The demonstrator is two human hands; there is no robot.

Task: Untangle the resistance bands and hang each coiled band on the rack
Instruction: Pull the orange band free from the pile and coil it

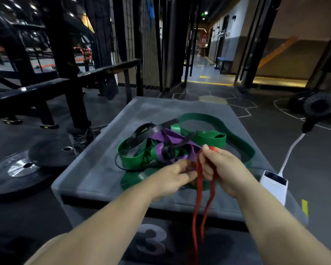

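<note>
Right hand (222, 169) is pinching the thin red rubber resistance band (198, 188) at its top fold, thumb and forefinger clamped on it, just above the near-right part of the grey padded box top (96, 169). Left hand (172, 178) is sitting just beside it, fingers curled in and nipping the same red band a little lower, on the left strand. That spot is motion-blurred, but the fingertips are looking closed on it. The red band is hanging in two strands between the wrists, crossing the near edge of the box top and dropping in front of the box face, which is showing a large grey number 3 (155, 240). The rest of the tangle is lying mid box top: a wide green rubber loop band (208, 138) is sprawling toward the far-right side and curling back under the hands, a flat purple band (172, 135) is twisting through the centre, and a narrow black band (141, 135) is running over both and looping out on the left. All three are overlapping. The red band's upper end is sitting close against the near side of the pile; can't tell if it's touching. A white boxy power bank (273, 185) is sitting at the right edge, its white cable (290, 152) running to a round black fan (321, 106) beyond that edge. Black weight plates (21, 169) are lying on the floor off the left edge. A black steel rack frame (61, 60) is standing beyond the far-left corner.
</note>
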